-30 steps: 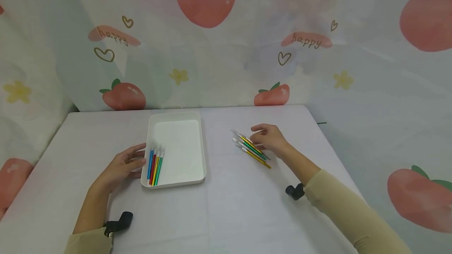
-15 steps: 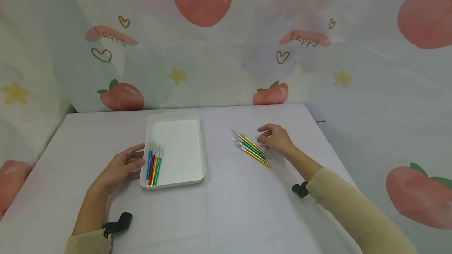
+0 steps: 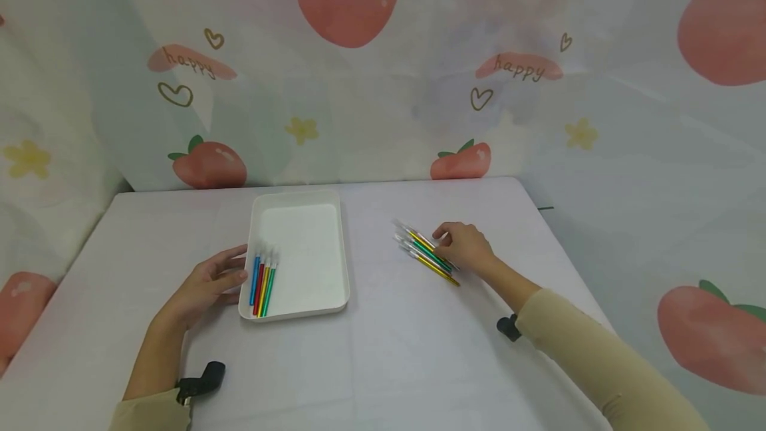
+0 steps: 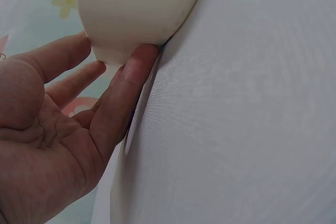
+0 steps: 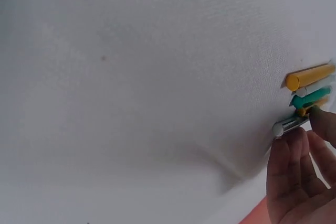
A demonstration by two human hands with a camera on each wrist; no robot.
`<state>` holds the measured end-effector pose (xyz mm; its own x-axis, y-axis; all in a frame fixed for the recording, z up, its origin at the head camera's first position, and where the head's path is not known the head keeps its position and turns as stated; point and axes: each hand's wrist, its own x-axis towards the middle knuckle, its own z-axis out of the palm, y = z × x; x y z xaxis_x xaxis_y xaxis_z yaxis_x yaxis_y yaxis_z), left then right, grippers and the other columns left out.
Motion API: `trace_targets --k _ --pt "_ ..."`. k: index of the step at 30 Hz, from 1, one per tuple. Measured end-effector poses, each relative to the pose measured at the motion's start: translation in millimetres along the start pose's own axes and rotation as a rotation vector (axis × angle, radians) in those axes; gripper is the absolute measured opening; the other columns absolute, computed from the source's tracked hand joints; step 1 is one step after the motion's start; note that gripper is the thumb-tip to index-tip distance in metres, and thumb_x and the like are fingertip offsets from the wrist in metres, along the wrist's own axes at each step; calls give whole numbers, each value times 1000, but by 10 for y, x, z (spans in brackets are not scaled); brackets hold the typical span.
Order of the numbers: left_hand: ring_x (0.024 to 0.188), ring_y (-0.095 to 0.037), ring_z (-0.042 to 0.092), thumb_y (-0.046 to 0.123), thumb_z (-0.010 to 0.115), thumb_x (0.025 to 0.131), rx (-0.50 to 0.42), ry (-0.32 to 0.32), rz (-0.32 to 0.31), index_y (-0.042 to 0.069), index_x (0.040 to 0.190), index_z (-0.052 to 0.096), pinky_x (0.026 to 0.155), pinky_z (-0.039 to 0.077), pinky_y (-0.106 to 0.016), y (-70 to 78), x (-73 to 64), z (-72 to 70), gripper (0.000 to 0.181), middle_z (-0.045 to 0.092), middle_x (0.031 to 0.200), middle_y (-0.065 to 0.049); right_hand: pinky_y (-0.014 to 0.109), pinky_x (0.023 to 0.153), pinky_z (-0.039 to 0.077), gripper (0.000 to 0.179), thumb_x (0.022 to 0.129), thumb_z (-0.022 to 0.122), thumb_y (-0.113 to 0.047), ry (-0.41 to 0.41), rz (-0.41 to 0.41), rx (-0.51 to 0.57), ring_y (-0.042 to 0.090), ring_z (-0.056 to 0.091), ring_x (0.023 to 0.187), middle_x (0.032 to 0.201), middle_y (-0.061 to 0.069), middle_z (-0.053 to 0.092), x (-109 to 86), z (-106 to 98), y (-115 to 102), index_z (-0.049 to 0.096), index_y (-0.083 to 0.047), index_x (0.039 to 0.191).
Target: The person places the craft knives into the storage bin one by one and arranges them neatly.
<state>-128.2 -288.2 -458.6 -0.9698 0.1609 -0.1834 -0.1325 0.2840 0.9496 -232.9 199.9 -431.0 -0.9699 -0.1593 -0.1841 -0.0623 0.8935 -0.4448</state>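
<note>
My left hand (image 3: 203, 285) lies against the left side of a white tray (image 3: 344, 258), fingers mostly straight, fingertips on its outer wall. Blue, red, yellow and green slim pen-like sticks with clear tips lie side by side in the tray; the green stick (image 3: 268, 290) is rightmost. On the right, my right hand (image 3: 467, 246) reaches over a loose row of similar yellow, green and silver sticks. In the right wrist view its fingers and thumb pinch the silver stick (image 5: 289, 126) at the row's near side. A green stick (image 5: 312, 98) and a yellow stick (image 5: 310, 77) lie beside it.
A white cloth (image 3: 383, 364) covers the table. Behind it stands a printed backdrop (image 3: 383, 105) with fruit and flowers. Small black cameras sit at both wrists, the left camera (image 3: 203, 380) close above the cloth.
My right hand first drew back to the right from the sticks, then came down and left again onto the silver one. The left hand and tray have stayed put.
</note>
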Motion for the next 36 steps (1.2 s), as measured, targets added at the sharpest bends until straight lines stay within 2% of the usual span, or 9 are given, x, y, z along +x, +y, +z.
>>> trace_targets --k 8,17,24,29,36 --pt "130 -47 50 29 64 99 7 -2 7 12 157 30 86 60 -41 -25 14 -8 69 38 151 -27 28 59 49 27 92 67 -18 42 -1 -44 19 62 74 92 6 69 47 -46 79 67 -9 118" --pt "129 -46 51 29 64 99 13 2 -1 12 156 31 86 60 -40 -44 34 0 68 39 151 -26 27 60 47 33 87 75 -21 23 -5 -82 19 59 73 89 5 67 103 -23 2 69 -9 116" --pt "130 -47 50 28 64 99 2 -1 2 13 157 30 86 60 -41 -32 23 -2 69 38 152 -27 26 59 46 20 88 68 -16 31 -37 -117 18 57 73 86 3 65 164 39 2 73 -12 108" --pt "129 -47 51 27 63 99 -9 -3 6 13 157 30 86 60 -41 -31 16 -2 68 38 152 -27 27 60 50 21 90 65 -17 26 -33 -40 19 60 74 90 5 67 180 50 -2 71 -10 109" --pt "129 -45 52 28 63 100 9 -2 8 12 157 30 86 60 -40 -57 32 -10 67 39 151 -27 26 61 52 23 93 66 -19 3 -53 157 19 60 76 94 6 66 171 13 -149 69 -10 113"
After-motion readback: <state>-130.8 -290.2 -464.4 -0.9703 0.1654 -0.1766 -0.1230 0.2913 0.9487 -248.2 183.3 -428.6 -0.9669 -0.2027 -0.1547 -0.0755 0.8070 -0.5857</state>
